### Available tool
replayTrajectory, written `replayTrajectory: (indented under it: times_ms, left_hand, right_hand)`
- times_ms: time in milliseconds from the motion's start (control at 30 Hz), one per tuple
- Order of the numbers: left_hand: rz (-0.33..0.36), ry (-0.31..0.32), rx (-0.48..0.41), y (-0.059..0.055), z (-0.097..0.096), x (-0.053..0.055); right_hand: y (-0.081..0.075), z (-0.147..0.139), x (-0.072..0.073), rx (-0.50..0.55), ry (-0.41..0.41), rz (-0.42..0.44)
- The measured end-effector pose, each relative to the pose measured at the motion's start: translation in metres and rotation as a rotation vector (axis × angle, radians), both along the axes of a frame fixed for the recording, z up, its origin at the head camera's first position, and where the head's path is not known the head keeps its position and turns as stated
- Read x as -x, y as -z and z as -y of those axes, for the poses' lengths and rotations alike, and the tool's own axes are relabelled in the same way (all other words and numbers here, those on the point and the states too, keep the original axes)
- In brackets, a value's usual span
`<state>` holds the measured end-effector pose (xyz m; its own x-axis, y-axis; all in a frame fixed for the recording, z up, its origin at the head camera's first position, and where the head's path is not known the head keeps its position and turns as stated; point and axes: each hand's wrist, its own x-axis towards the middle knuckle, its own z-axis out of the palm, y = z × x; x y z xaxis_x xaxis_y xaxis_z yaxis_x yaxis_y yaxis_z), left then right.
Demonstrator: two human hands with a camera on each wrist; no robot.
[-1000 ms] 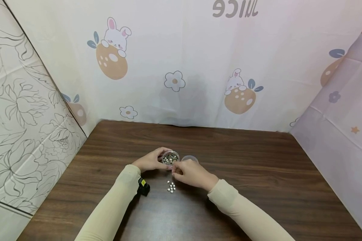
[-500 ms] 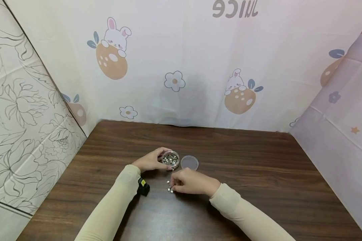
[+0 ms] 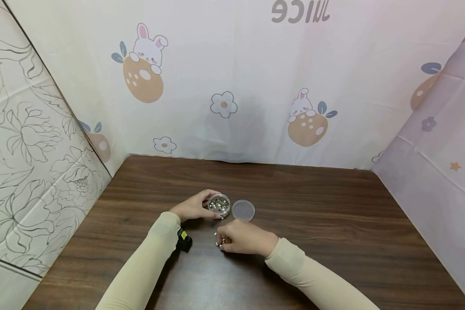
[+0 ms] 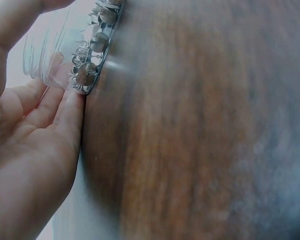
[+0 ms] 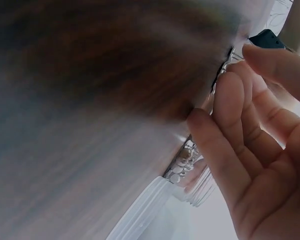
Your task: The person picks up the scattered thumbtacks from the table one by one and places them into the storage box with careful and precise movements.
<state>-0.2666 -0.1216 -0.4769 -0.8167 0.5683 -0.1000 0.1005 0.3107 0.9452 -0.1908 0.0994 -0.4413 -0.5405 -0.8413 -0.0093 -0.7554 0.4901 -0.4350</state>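
Note:
A clear round jar (image 4: 46,55), its bottom filled with round-headed metal thumbtacks (image 4: 99,42), stands on the table. My left hand (image 3: 193,207) grips it from the left, fingers and thumb curled round its wall. In the head view a small group of loose silver thumbtacks (image 3: 217,244) lies just in front of the jar. Over them is my right hand (image 3: 245,237), fingers bent down around the group and covering part of it. The right wrist view has a narrow gap between thumb (image 5: 272,57) and fingers, with no tack plainly held.
The jar's clear round lid (image 3: 243,211) lies flat just right of the jar, behind my right hand. A black wrist camera (image 3: 184,240) sits at my left wrist. The brown wooden table (image 3: 314,193) ends at a printed curtain (image 3: 263,64) behind.
My right hand has come from the jar's near edge down to the loose tacks, uncovering the lid. Since half a second ago it has shifted slightly nearer and left. The left hand keeps its place.

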Motion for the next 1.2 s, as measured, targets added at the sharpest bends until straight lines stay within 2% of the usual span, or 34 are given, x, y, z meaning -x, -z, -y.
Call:
replayTrajectory:
  times_ms: [267,767,1200]
  left_hand:
    - [0.0,-0.005,0.016,-0.0001,-0.0002,0.0014]
    - [-0.01,0.018,-0.014,0.0033,0.0008,0.0028]
    - [-0.015,0.02,-0.012,0.0035,0.0008,0.0014]
  right_hand:
    - [-0.0015,0.0013,-0.0021,0.005,0.011,-0.033]
    - [0.0003,0.0039,-0.0035,-0.036,0.02,-0.073]
    - [-0.003,0.0016,-0.0009,-0.028,0.017,-0.026]
